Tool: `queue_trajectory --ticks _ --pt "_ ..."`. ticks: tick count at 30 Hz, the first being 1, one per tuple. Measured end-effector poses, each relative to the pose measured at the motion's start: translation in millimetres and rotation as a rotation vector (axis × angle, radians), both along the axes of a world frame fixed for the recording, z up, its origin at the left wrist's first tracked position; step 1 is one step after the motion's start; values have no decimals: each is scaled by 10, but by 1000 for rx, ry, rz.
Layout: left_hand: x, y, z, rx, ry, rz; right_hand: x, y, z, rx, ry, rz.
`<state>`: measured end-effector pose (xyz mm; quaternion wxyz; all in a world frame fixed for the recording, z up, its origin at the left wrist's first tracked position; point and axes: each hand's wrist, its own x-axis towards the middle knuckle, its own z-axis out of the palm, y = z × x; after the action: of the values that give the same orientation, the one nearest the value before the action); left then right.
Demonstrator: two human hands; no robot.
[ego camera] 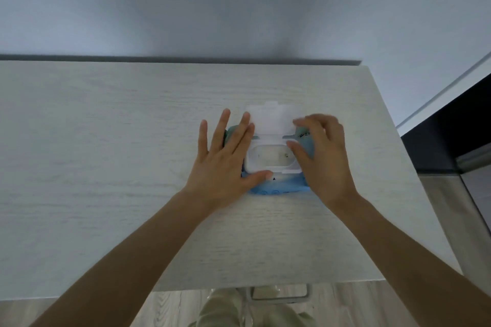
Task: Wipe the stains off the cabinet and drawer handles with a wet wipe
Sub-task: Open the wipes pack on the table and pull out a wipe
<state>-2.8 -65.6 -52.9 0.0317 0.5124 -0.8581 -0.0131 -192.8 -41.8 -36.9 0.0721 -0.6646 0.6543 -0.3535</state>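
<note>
Blue wet-wipe pack (pixel 279 187) lying flat on pale wood-grain worktop (pixel 106 154), between the two hands. White flip lid (pixel 271 119) swung up and back, standing beyond the fingertips of both hands. White dispenser frame (pixel 268 158) exposed beneath it, oval opening visible; no wipe seen protruding. Left hand (pixel 225 164) laid flat on the pack's left end, fingers straight and spread, thumb stretched along the near edge of the frame; pressing, not gripping. Right hand (pixel 321 156) over the pack's right end, fingers loosely bent, tips near the lid's right corner and the frame's right edge; blurred, so contact with lid or frame cannot be told, and nothing seen enclosed in it. Metal drawer handle (pixel 281 296) below the worktop's near edge, nearer than both wrists, partly hidden by the worktop. Light trousers (pixel 225 310) and wood-look floor (pixel 345 305) nearer still. Plain wall (pixel 239 8) beyond the worktop. Dark unit (pixel 451 135) to the right of the right hand.
</note>
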Motion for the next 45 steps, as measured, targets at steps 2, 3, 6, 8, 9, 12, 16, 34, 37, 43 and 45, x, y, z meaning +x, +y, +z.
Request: queue_trajectory --ticks 2,3,6,8,9,12,16,34,37,43,45 --pt "-10 10 -30 37 5 5 -14 164 -69 -11 92 11" --pt "-16 13 -42 48 16 9 -14 223 -97 -2 126 4" --pt "-28 10 -61 67 69 32 19 300 -136 57 139 -17" --pt "-28 11 -62 90 111 44 66 295 -141 93 120 -39" --pt "-33 15 -67 101 127 50 91 280 -139 114 101 -54" --pt "-56 45 -83 119 186 88 173 235 -132 156 42 -117" --pt "-79 56 -89 99 189 95 228 190 -127 194 -50 -199" --pt "-177 56 -35 -164 363 -69 110 90 155 408 -487 -58" --pt "-115 40 -43 -148 342 -32 59 130 75 342 -341 -44" --pt "-66 73 -107 -8 385 49 79 165 -36 189 65 -5" --pt "-67 71 -114 24 400 50 101 130 -37 157 124 26"
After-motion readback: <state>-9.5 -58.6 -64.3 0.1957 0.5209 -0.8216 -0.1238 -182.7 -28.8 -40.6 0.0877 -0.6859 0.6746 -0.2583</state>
